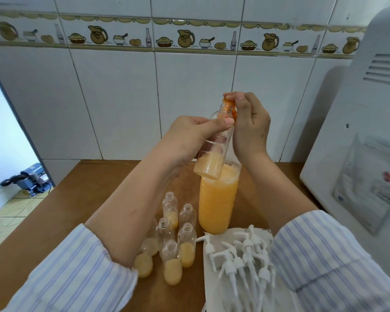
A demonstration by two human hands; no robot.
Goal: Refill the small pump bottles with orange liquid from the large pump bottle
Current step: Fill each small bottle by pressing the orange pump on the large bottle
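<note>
The left hand (189, 134) grips a small bottle (214, 149) round its middle, lifted above the open mouth of the large bottle (217, 199), its long axis tilted with the neck up and to the right. The right hand (249, 122), directly right of that neck, pinches an orange piece (229, 106) at the bottle's mouth, which I take to be a funnel or cap. Six more small bottles (171, 233) stand open near left, with white pumps (241, 255) on paper (216, 273) near right.
</note>
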